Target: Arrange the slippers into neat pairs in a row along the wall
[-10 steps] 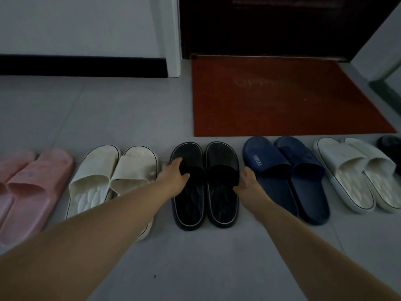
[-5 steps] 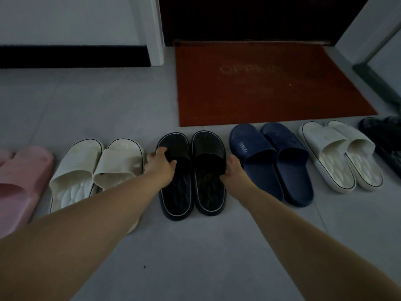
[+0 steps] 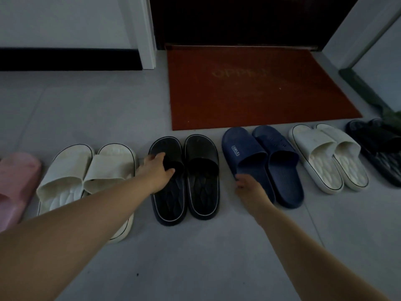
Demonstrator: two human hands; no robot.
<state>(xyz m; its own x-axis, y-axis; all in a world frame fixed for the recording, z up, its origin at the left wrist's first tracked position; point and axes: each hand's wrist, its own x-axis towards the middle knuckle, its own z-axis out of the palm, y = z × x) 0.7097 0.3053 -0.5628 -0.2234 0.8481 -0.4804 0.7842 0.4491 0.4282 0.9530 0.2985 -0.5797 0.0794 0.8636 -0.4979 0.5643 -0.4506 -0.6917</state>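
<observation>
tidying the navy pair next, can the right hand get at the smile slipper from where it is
Probably yes: the right hand is at the near left edge of the navy SMILE slipper, nothing between them; contact is too blurred to tell. The left hand holds the left black slipper, clear of it.

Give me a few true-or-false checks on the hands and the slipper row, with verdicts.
1. The left hand grips the strap of the left black slipper. True.
2. The right hand holds the right black slipper. False: nothing touches that slipper; the hand is at the near edge of the SMILE blue slipper.
3. The blue pair stands on the red doormat. False: it stands on the floor, just short of the mat.
4. A pink slipper lies furthest left in view. True.
</observation>
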